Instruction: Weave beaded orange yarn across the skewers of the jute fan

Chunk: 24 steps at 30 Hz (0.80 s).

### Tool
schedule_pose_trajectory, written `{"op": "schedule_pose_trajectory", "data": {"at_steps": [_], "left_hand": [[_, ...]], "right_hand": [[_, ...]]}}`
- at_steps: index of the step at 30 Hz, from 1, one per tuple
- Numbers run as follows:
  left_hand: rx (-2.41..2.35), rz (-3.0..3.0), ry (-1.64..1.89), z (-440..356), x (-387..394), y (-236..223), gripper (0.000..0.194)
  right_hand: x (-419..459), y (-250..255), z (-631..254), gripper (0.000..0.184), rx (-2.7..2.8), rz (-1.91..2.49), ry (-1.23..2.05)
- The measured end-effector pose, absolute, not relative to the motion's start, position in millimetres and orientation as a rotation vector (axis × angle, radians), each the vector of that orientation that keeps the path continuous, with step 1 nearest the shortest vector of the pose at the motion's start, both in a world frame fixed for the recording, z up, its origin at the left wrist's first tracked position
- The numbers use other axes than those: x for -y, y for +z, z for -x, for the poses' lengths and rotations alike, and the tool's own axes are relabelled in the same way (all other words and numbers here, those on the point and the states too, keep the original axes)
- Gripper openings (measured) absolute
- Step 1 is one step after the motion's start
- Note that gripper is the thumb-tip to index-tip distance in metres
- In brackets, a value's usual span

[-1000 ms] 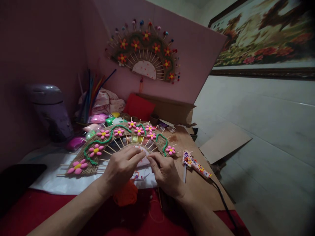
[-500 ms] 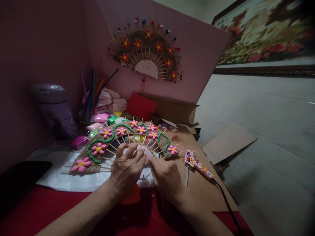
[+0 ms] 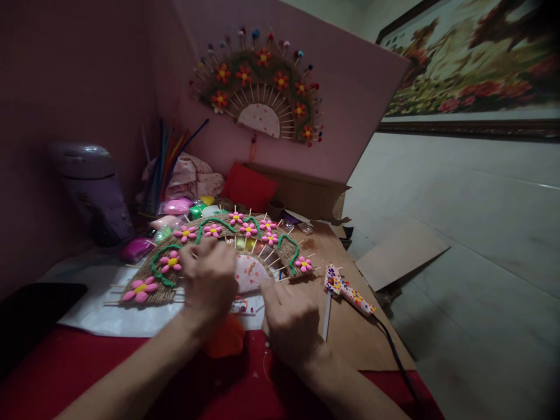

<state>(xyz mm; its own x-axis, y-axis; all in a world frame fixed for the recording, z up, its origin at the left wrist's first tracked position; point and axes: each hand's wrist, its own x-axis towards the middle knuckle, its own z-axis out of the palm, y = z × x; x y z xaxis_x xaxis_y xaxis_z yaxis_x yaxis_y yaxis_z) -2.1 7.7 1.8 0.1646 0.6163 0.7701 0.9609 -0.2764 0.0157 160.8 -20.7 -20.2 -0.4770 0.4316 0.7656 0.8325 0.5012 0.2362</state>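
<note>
A handmade fan [image 3: 161,296] of brown twine woven over thin sticks lies on the table, trimmed with pink clay flowers and wavy green pipe cleaners. At its inner curve sits a white half-circle piece [image 3: 247,273] with pinkish dots. My left hand [image 3: 210,277] is raised over the fan's left inner sticks, its fingers curled together and slightly blurred; anything between them is hidden. My right hand [image 3: 291,318] is closed, with thumb and forefinger at the lower right edge of the half-circle. Below my left hand lies something orange and soft [image 3: 225,338].
A flower-patterned glue gun [image 3: 350,291] rests on cardboard [image 3: 350,344] at right, its black cord running to the front edge. A purple flask [image 3: 91,186], pipe cleaners [image 3: 168,166] and bags of coloured clay [image 3: 177,207] stand behind. A similar finished fan [image 3: 262,79] hangs on the pink board.
My left hand has lifted off the half-circle and moved left and up, uncovering the dotted piece. My right hand has stayed by its right edge, shifting slightly downward.
</note>
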Motion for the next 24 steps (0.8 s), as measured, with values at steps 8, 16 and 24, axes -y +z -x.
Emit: {"op": "schedule_pose_trajectory", "data": {"at_steps": [8,16,24], "left_hand": [[1.511,2.230,-1.370,14,-13,11,0.019],[1.252,3.637,-1.215,-2,22,10,0.006],[2.118,2.793,-2.520,-14,5,-2,0.016]], "right_hand": [[8,-16,-167,0.024,1.898,1.185,0.041],[2,-18,-175,0.017,1.781,1.121,-0.010],[11,-20,-173,0.009,1.865,0.897,-0.074]]}}
